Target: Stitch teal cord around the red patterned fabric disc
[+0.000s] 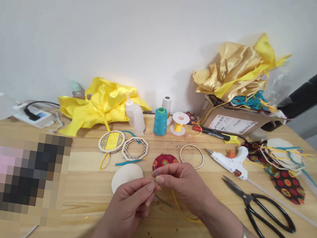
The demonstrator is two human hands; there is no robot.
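Observation:
My left hand [134,199] and my right hand [186,184] meet above the table, fingertips together. Both pinch a thin blue-grey cord [164,202]; its tail hangs out below the fingers, and the part between the fingertips is mostly hidden. A round dark-red patterned fabric piece [165,160] lies just behind my right fingers and is partly covered by them. Beside my left hand is a pale round disc [126,176]. A yellow cord [178,206] curves over the wood below my right hand.
Black-handled scissors [249,198] and a white glue gun [232,162] lie at right. Behind are a wooden ring [191,156], an octagonal lattice frame [135,149], a teal thread spool [160,122], yellow satin cloth [101,100] and a cardboard box [226,119]. The lower left is pixelated.

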